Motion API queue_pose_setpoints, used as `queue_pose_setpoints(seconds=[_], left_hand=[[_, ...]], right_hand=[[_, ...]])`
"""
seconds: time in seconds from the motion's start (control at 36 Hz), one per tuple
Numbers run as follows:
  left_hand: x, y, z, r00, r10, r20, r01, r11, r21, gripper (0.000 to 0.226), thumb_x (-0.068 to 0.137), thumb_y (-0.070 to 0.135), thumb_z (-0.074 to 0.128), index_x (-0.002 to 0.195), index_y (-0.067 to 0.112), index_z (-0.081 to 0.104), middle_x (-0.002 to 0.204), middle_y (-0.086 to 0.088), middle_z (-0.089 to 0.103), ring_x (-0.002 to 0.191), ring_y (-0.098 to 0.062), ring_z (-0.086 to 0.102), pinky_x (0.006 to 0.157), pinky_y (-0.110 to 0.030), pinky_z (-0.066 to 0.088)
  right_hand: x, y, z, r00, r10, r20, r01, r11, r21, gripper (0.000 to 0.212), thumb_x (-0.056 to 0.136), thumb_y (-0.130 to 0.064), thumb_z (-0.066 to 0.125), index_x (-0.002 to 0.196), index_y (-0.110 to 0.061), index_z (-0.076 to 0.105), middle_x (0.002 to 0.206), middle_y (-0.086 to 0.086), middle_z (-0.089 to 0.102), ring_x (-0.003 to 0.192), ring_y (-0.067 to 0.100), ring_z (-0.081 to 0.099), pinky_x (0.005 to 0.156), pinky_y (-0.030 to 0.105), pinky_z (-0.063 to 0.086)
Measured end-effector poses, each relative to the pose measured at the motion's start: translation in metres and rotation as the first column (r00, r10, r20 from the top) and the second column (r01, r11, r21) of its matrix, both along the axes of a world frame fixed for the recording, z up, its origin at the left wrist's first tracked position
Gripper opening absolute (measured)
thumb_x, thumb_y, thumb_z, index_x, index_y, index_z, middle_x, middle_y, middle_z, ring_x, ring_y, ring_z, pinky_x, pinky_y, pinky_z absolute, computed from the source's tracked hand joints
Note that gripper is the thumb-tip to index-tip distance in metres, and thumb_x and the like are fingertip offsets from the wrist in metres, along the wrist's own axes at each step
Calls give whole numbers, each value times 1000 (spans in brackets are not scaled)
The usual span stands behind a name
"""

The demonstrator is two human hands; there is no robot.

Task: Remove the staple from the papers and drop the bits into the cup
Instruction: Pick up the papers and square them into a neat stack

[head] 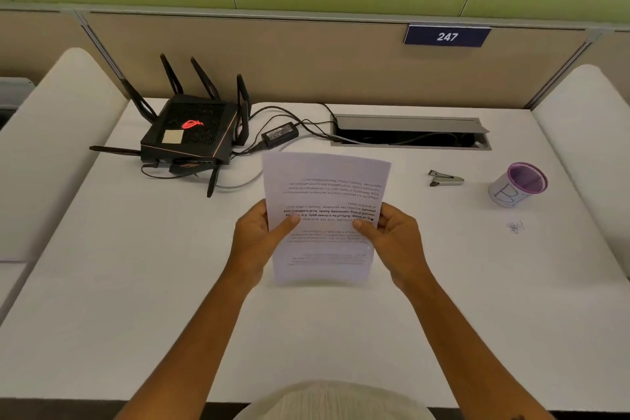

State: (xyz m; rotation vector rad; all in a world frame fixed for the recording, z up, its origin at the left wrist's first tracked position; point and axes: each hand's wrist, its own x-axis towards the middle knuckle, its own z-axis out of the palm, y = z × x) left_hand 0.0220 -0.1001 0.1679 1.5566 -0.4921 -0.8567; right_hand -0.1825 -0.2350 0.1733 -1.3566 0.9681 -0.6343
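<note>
I hold the papers (325,194), white sheets with printed text turned upside down to me, up above the middle of the white desk (136,283). My left hand (259,235) grips their left edge and my right hand (392,235) grips their right edge, thumbs on the front page. I cannot make out the staple. A metal staple remover (445,178) lies on the desk to the right of the papers. Further right stands the cup (518,185), white with a purple rim. A small heap of staple bits (515,226) lies on the desk in front of the cup.
A black router (191,133) with several antennas sits at the back left, with its power brick (280,135) and cables trailing to an open cable tray (409,135) in the desk. White side panels stand left and right; a partition with a "247" sign (447,36) closes the back.
</note>
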Motion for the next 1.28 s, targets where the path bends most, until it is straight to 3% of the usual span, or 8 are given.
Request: queue_pose_setpoints(seconds=[0.19,0.42,0.5,0.58,0.81,0.94,1.19,1.28], left_hand=[[-12,-6,11,996,74,47,-69,994,-90,27,89,22,85,110,35,74,103,19,81,99,-6,77,80,-20,64],[-30,7,-23,998,60,1,-60,998,32,37,85,20,89,118,28,74,109,10,81,105,-12,77,84,-21,64],[-32,8,-18,998,52,19,-52,999,12,35,86,18,88,116,29,74,105,15,80,101,-6,77,78,-16,61],[-32,8,-15,999,49,21,-49,999,-4,33,87,18,87,115,31,74,100,17,82,100,-2,76,79,-16,61],[-43,10,-31,1000,27,-15,-25,995,97,26,90,22,85,108,37,72,108,14,77,103,-8,73,74,-12,59],[-43,11,-32,996,61,-63,-53,991,121,13,92,26,83,99,35,77,98,16,81,101,-13,76,77,-20,61],[-25,28,-30,957,223,-184,-218,975,45,19,94,28,79,112,30,76,111,6,82,114,-22,74,88,-33,63],[-24,34,-29,933,245,-263,-254,967,0,27,95,28,77,120,35,75,123,5,80,122,-26,72,103,-48,60]], right_hand=[[-6,0,0,997,-66,49,71,991,-115,33,93,-7,76,124,-18,74,111,-13,79,105,12,75,90,24,60],[-12,17,-36,995,-79,-65,78,997,-20,31,93,-6,76,105,-35,75,100,-20,79,97,5,75,86,22,62],[-12,17,-35,993,-109,-54,107,993,-43,26,94,-7,75,107,-30,76,100,-21,79,96,3,75,81,16,59],[-12,15,-33,990,-135,-33,133,989,-59,23,94,-7,75,113,-20,77,104,-17,79,96,2,74,85,17,60],[-14,19,-62,986,-62,-153,61,998,-9,26,93,-12,77,112,-29,75,109,-14,78,103,10,74,89,29,63],[-19,16,-55,991,-10,-134,5,999,-33,29,92,-11,79,116,-26,74,109,-13,78,101,5,74,85,19,61],[-40,7,-43,986,164,-12,-159,970,185,36,88,-12,82,122,-10,72,113,6,80,106,26,77,97,43,60],[-40,11,-43,988,143,53,-152,960,235,39,87,-10,82,124,-7,71,116,11,79,109,31,75,99,47,59]])
